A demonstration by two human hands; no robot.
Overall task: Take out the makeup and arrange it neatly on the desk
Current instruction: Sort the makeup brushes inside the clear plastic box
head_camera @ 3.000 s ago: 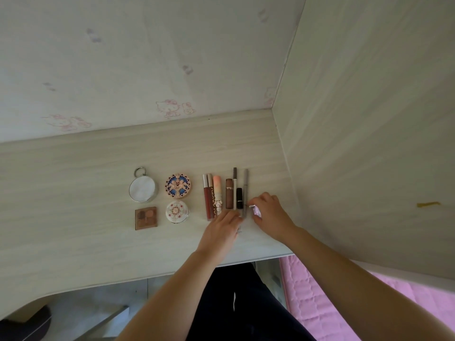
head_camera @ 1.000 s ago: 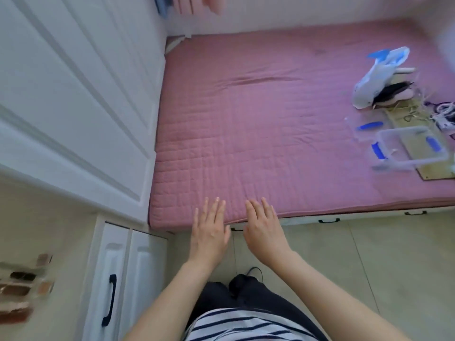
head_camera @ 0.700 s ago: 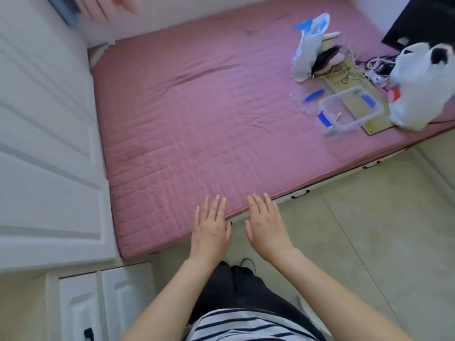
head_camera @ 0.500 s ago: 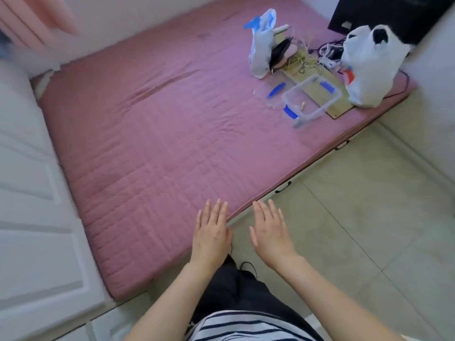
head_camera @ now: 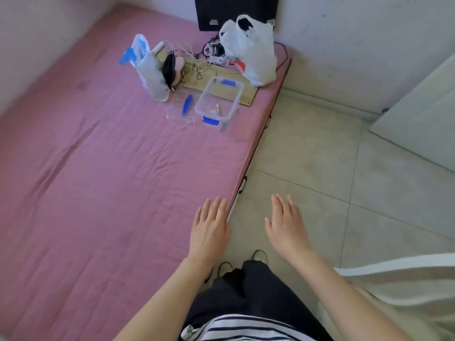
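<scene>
Both hands flat and empty: your left hand point(head_camera: 209, 230) hovers over the near edge of the pink mattress point(head_camera: 98, 168), your right hand point(head_camera: 285, 227) over the floor tiles point(head_camera: 320, 156) just beside that edge, fingers straight, held apart, gripping nothing. No counter in view, so nothing placed there can be checked from here. Your makeup source looks to be the clear box point(head_camera: 218, 102) at the far end of the mattress, lid off; its lid point(head_camera: 183, 109) lies just beside it. One or two small items sit inside, too blurred to name. White bag point(head_camera: 251, 50) and a cable tangle point(head_camera: 202, 57) sit beyond the box, near the wall. Step, by my read: between trips, heading back to the box for leftovers. Next move calls for you to step along the mattress edge, reach into the box, pinch what remains, then carry it to the counter.
</scene>
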